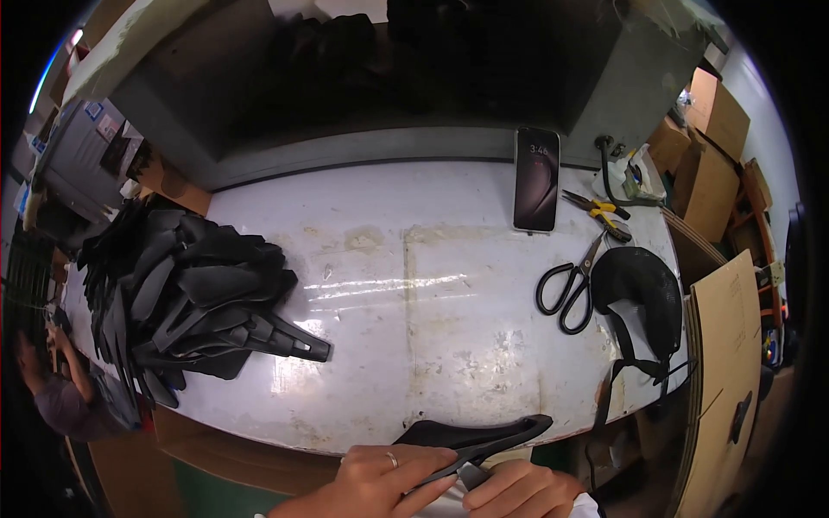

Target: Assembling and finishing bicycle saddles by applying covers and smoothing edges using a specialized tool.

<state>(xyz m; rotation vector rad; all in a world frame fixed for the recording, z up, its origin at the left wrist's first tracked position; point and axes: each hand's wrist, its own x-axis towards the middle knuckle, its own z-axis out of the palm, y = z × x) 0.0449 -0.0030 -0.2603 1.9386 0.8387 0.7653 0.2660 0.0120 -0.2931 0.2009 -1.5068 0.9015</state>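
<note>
At the near edge of the table, my left hand (376, 479), with a ring on one finger, is closed on a long black moulded plastic part (509, 432). The part narrows to a curved, rounded end on the right. My right hand (522, 490) is closed close beside it, fingers curled. From that hand a short, flat grey piece (471, 475) sticks out against the underside of the part; it looks like a blade, but its handle is hidden. On the left of the table lies a large heap of similar black plastic parts (207, 276).
On the right lie black-handled scissors (570, 289), yellow-handled pliers (604, 207), a phone (536, 181) and a black mesh item with straps (643, 293). A grey metal housing (345, 147) borders the white table (363, 388) at the back. Cardboard sheets (725, 380) stand at right. Another person (78, 397) is at far left.
</note>
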